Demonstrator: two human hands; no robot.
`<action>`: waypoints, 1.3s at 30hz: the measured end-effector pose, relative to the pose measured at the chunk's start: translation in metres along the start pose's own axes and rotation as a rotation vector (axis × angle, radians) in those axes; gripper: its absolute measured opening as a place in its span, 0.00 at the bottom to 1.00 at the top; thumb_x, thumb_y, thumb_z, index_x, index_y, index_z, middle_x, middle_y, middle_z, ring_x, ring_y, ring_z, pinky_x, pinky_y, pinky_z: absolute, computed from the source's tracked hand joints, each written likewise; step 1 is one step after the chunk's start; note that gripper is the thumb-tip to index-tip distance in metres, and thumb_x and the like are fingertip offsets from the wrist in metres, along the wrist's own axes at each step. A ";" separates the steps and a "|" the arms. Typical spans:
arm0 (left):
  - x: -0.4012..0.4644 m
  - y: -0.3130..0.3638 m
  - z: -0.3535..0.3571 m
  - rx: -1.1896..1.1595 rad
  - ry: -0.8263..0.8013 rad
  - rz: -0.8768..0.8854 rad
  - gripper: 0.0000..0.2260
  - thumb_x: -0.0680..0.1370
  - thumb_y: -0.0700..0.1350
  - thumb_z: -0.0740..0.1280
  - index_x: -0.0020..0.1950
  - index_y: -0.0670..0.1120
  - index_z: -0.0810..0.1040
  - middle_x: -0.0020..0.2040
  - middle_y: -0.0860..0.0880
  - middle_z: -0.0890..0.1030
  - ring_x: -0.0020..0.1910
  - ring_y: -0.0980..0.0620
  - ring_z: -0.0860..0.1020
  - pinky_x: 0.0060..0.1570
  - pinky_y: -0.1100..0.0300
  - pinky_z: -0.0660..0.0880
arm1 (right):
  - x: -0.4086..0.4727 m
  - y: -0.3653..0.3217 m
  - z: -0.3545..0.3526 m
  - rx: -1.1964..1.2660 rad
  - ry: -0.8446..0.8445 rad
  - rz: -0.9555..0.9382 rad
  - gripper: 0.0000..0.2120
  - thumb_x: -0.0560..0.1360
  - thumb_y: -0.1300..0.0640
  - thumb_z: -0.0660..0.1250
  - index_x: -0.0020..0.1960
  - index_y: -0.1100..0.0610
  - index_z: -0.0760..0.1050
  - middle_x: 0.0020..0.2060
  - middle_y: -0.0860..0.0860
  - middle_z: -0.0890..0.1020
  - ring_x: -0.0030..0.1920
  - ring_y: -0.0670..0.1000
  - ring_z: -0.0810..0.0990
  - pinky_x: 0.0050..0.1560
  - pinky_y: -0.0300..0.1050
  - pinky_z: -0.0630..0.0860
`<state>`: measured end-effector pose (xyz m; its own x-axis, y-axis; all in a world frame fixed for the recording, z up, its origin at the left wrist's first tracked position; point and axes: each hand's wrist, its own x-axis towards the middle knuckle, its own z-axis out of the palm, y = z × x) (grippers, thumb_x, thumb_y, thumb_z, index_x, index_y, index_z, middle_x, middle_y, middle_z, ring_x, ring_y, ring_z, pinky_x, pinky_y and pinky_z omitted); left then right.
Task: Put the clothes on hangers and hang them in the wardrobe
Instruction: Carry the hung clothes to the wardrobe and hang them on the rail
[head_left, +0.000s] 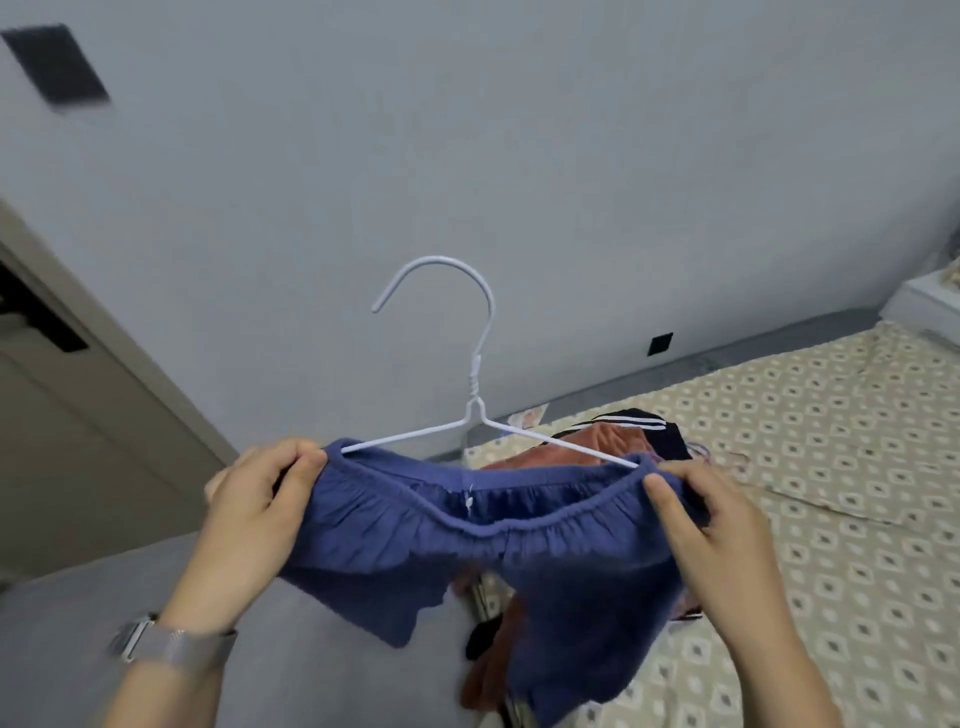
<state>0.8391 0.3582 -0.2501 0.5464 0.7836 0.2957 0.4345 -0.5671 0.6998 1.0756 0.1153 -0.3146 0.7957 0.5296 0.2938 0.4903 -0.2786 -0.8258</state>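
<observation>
Open air lies above the hanger (470, 395) up to the wall (519, 156); below, the heap of clothes (613, 441) crowds the bed (831, 467).

- No text, label, brand, number or sign can be read anywhere in the head view.
- A small white tag (470, 502) is sewn inside the waistband of the blue shorts (467, 551), in the middle of the scene; it is too small and blurred to show any print.
</observation>
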 end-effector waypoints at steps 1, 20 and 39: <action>-0.019 0.000 -0.009 0.015 0.021 -0.030 0.10 0.73 0.54 0.57 0.40 0.69 0.74 0.42 0.69 0.77 0.46 0.65 0.73 0.50 0.58 0.64 | -0.010 -0.006 0.004 -0.001 -0.035 -0.028 0.02 0.74 0.46 0.65 0.43 0.40 0.74 0.43 0.40 0.81 0.48 0.41 0.77 0.49 0.30 0.69; -0.315 -0.039 -0.207 0.259 0.641 -0.422 0.09 0.71 0.60 0.54 0.38 0.64 0.72 0.39 0.63 0.77 0.46 0.49 0.75 0.57 0.48 0.69 | -0.156 -0.173 0.116 0.114 -0.673 -0.506 0.11 0.77 0.54 0.68 0.40 0.40 0.74 0.38 0.40 0.81 0.45 0.40 0.78 0.48 0.33 0.70; -0.685 -0.089 -0.408 0.610 1.138 -1.017 0.10 0.75 0.51 0.54 0.43 0.56 0.75 0.40 0.57 0.78 0.46 0.54 0.71 0.53 0.58 0.61 | -0.504 -0.402 0.284 0.404 -1.309 -0.906 0.10 0.77 0.52 0.67 0.39 0.40 0.73 0.38 0.41 0.81 0.45 0.36 0.76 0.44 0.25 0.67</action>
<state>0.1339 -0.0241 -0.2495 -0.7782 0.4904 0.3923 0.6157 0.4722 0.6308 0.3763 0.1878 -0.2677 -0.6089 0.7288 0.3133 0.3143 0.5843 -0.7482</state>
